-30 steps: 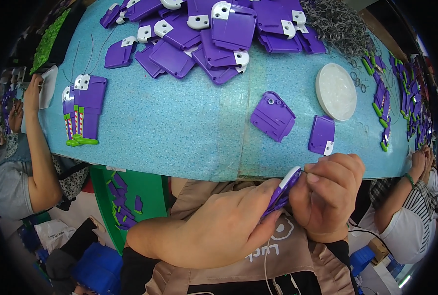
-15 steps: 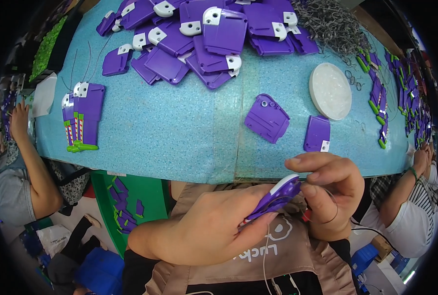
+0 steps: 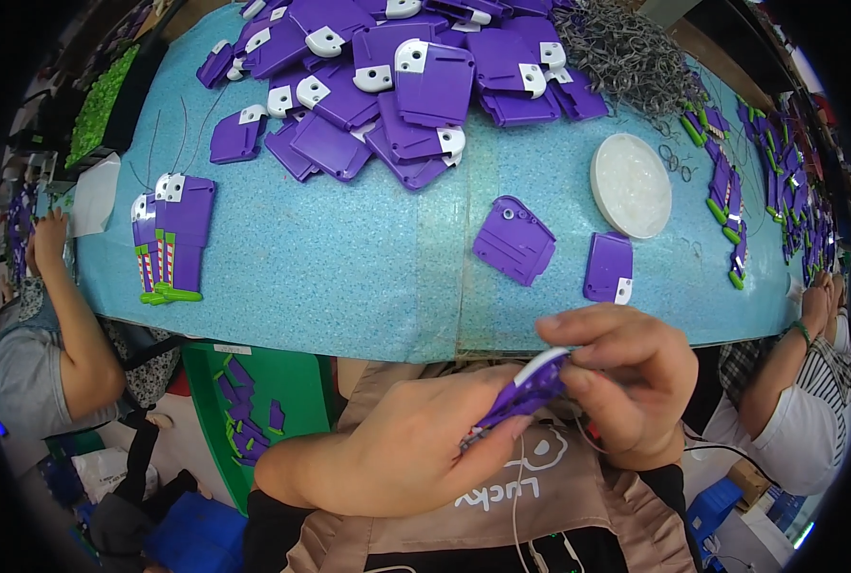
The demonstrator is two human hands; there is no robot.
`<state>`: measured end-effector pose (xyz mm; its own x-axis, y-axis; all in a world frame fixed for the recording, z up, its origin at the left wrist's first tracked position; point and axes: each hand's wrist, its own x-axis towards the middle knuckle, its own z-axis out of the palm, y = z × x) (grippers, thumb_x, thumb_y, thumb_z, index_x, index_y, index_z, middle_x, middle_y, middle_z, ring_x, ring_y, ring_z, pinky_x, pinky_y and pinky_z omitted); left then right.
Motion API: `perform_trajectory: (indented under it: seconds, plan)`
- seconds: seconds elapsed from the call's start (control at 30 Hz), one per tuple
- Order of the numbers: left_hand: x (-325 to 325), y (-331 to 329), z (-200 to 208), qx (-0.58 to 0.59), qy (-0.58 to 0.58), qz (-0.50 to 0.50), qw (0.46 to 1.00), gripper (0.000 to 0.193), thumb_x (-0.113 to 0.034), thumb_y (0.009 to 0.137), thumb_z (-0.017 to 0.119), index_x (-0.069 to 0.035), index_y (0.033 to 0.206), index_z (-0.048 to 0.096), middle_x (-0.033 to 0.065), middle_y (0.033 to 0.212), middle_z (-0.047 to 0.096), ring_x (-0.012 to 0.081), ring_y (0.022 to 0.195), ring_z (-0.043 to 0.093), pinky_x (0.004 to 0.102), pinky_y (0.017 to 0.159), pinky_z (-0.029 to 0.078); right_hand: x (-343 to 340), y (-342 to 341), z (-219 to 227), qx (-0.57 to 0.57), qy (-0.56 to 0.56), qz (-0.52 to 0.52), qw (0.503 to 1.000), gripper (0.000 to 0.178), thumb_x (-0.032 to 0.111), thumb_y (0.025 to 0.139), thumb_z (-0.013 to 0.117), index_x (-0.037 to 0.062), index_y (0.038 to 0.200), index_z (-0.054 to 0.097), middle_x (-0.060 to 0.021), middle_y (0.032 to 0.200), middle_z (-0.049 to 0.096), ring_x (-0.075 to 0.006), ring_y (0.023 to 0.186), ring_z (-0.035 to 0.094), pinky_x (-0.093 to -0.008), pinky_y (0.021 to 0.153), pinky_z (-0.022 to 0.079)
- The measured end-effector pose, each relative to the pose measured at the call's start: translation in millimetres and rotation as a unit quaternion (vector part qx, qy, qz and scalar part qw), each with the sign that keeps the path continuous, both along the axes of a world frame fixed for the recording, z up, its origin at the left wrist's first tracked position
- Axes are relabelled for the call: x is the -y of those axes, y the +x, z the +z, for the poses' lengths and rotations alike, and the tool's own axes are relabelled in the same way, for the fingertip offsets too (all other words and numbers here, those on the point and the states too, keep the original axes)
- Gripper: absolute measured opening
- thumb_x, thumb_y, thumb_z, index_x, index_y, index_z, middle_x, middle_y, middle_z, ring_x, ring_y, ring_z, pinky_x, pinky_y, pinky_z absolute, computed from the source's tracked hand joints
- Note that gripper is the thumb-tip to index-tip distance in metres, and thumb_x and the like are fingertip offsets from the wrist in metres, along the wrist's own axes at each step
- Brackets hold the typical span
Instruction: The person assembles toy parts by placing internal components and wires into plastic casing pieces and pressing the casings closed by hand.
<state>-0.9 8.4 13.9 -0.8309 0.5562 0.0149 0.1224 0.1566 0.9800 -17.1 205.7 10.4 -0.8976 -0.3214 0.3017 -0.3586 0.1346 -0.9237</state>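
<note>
Flat purple plastic piece (image 3: 526,393) with a white end cap, tilted, white end up to the right, purple end down-left. It sits off the tabletop, pinched between both hands just below the near edge, mostly hidden by fingers.

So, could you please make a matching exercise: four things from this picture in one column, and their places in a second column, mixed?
Things:
1. white round disc
2. green crate
3. tangle of grey wire rings
4. purple part with a white end

Places:
A. below the table's near edge
B. at the far right of the blue table
C. between the left hand and right hand
D. on the table, right of the middle

Pairs: 1-D, 2-A, 3-B, 4-C
</note>
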Motion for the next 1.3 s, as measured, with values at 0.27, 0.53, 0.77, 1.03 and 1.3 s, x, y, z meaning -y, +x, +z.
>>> perform_trajectory:
  seconds: [0.27, 0.53, 0.77, 1.03, 1.3]
  plan:
    - [16, -10, 8, 0.186, 0.136, -0.167, 0.959, 0.023, -0.009, 0.081, 0.062, 0.0, 0.102, 0.058, 0.0076, 0.078, 0.063, 0.0132, 0.066, 0.059, 0.027, 0.057, 0.044, -2, -12, 14, 0.158, -0.18, 0.084, 0.967, 0.008, -0.004, 0.081, 0.054, -0.003, 0.089, 0.054, -0.0105, 0.081, 0.06, -0.0179, 0.078, 0.057, -0.0278, 0.071, 0.045]
    - [9, 7, -1, 0.14, 0.075, -0.012, 0.987, 0.027, -0.009, 0.083, 0.058, 0.002, 0.107, 0.054, 0.0118, 0.08, 0.06, 0.0216, 0.067, 0.059, 0.031, 0.06, 0.046, -4, -12, 6, -0.129, 0.035, -0.058, 0.989, 0.028, 0.011, 0.067, 0.071, 0.0028, 0.092, 0.06, -0.022, 0.118, 0.049, -0.0352, 0.11, 0.048, -0.0411, 0.094, 0.036]
    - [-7, -1, -13, -0.066, -0.029, 0.1, 0.992, 0.04, -0.004, 0.079, 0.056, 0.005, 0.116, 0.044, 0.0196, 0.094, 0.057, 0.0364, 0.076, 0.058, 0.0385, 0.065, 0.047, 29, -8, 3, -0.141, 0.159, -0.085, 0.974, 0.018, 0.007, 0.061, 0.072, 0.0077, 0.076, 0.062, -0.0173, 0.114, 0.054, -0.0372, 0.11, 0.047, -0.0451, 0.095, 0.032]
    - [5, -13, -3, 0.0, -0.061, -0.074, 0.995, 0.037, -0.005, 0.079, 0.056, 0.004, 0.113, 0.046, 0.0176, 0.084, 0.057, 0.0351, 0.07, 0.058, 0.0395, 0.06, 0.046, 18, -16, 1, 0.106, -0.005, 0.039, 0.994, 0.038, 0.01, 0.066, 0.072, 0.0048, 0.098, 0.052, -0.0082, 0.088, 0.054, -0.0211, 0.079, 0.054, -0.0263, 0.065, 0.045]
    - [1, 3, -11, -0.001, -0.029, 0.083, 0.996, 0.024, -0.005, 0.082, 0.056, 0.004, 0.103, 0.056, 0.0128, 0.088, 0.063, 0.0138, 0.067, 0.062, 0.0258, 0.057, 0.048, -7, -27, 9, 0.022, -0.003, 0.01, 1.0, 0.061, 0.014, 0.063, 0.077, -0.0008, 0.114, 0.046, -0.0119, 0.107, 0.049, -0.0216, 0.097, 0.048, -0.0322, 0.08, 0.04]
